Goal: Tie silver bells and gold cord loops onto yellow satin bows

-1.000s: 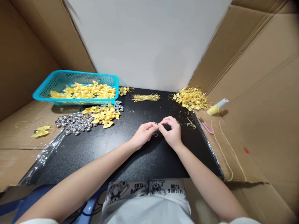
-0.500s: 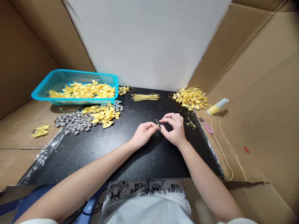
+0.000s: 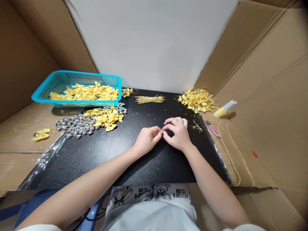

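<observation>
My left hand (image 3: 147,140) and my right hand (image 3: 176,133) meet fingertip to fingertip over the middle of the black mat (image 3: 115,157). Both pinch a small piece of gold thread between them; the thread is almost wholly hidden by the fingers. A bundle of cut gold threads (image 3: 150,99) lies farther back on the mat. To the left sit loose yellow bows (image 3: 106,117) on a heap of small silver pieces (image 3: 77,125).
A turquoise basket (image 3: 60,81) of yellow bows stands at the back left. A heap of finished gold-tied bows (image 3: 197,100) lies back right, with a thread spool (image 3: 224,109) and pink snips (image 3: 213,130) beside it. Cardboard walls close in both sides.
My hands have drawn closer together and the right hand has closed over the thread, so the small loop that showed between the fingers is now hidden.
</observation>
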`<state>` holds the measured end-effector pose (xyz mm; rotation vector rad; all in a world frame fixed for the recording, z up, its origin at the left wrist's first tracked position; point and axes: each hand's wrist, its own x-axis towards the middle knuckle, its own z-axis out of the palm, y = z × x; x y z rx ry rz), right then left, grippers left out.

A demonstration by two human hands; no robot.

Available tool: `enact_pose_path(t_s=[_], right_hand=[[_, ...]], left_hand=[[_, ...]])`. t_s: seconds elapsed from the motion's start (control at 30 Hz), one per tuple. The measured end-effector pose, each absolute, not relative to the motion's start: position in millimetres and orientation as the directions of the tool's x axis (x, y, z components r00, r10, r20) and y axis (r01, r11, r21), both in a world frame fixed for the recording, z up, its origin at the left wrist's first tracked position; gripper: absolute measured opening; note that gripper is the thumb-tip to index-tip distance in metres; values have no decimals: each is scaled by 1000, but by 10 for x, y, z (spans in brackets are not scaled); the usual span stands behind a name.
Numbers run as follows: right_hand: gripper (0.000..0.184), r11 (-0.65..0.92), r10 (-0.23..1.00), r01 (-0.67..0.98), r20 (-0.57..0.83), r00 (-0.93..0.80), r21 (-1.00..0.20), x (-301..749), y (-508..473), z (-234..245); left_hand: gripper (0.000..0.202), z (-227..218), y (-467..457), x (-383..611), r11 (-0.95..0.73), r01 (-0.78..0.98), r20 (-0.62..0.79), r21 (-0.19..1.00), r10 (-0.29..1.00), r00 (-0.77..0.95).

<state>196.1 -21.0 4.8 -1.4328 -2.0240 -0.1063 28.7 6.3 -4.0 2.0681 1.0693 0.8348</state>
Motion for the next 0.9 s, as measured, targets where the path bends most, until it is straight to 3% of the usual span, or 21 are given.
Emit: enact_pose_path(t_s=[0.2,0.37,0.9], right_hand=[[4,384,841,852,515,-163,-357,1944,-203,43],[8,395,815,857,557,-160,-331,1954,-181,15],[12,271,778,857,624,73,-439,1951,-138,-24]], left_hand=[[21,-62,62,286,-503,476,259,721,834,487],[21,-61,58,289,-508,483,257,713,831,494],[26,-86,74,295,-367,406,175,837,882,438]])
